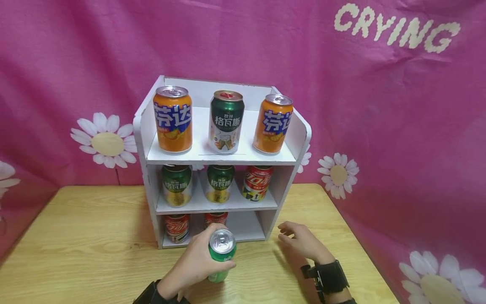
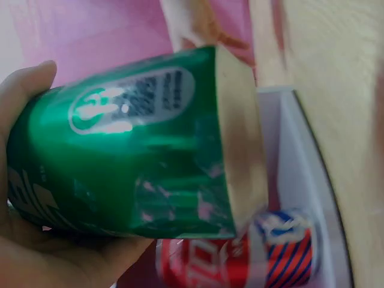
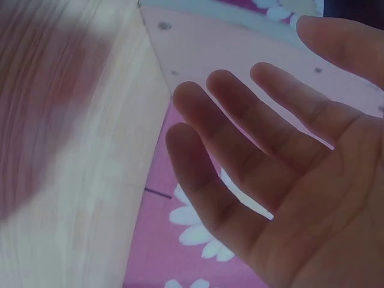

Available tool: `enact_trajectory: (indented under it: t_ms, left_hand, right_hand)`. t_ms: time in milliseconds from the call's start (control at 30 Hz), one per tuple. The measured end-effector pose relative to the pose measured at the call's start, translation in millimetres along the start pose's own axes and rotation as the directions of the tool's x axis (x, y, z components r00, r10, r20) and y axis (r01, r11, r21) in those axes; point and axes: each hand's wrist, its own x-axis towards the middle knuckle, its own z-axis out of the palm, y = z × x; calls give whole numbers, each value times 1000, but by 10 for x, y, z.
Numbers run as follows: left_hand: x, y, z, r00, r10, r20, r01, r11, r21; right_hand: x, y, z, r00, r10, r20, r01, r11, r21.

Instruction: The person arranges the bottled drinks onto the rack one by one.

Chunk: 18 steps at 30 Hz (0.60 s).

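Note:
In the head view my left hand (image 1: pixel 197 259) grips a green soda can (image 1: pixel 222 249) with a silver top, thumb and fingers curled round its sides. The can is in front of the lowest level of a white three-level shelf (image 1: pixel 218 210). The left wrist view shows the same green can (image 2: pixel 138 144) close up, its base held above or off the table, with a red can (image 2: pixel 234 264) on the shelf beyond. My right hand (image 1: pixel 300 240) holds nothing and hovers by the shelf's lower right corner. In the right wrist view its fingers (image 3: pixel 225 141) are loosely spread.
On the top level stand two orange cans (image 1: pixel 172 122) (image 1: pixel 274 126) and a green-white can (image 1: pixel 226 122) between them. The middle level has two green-gold cans (image 1: pixel 177 185) (image 1: pixel 220 183) and a red can (image 1: pixel 257 183). Below are two red cans (image 1: pixel 177 228) (image 1: pixel 215 218). A pink curtain (image 1: pixel 235 38) hangs behind.

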Motion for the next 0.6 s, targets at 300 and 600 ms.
enact_trajectory:
  t_ms: [300,600]
  left_hand:
    - [311,-110,436,999,3,33,-2,1000,-19]
    - [625,-215,681,996,-33,-80,34,999,15]
  right_hand:
    - [-37,147,-125,999,30,-33,-30,1000,-7]
    - [-48,178,-203,997,45,-59,-45,999,2]
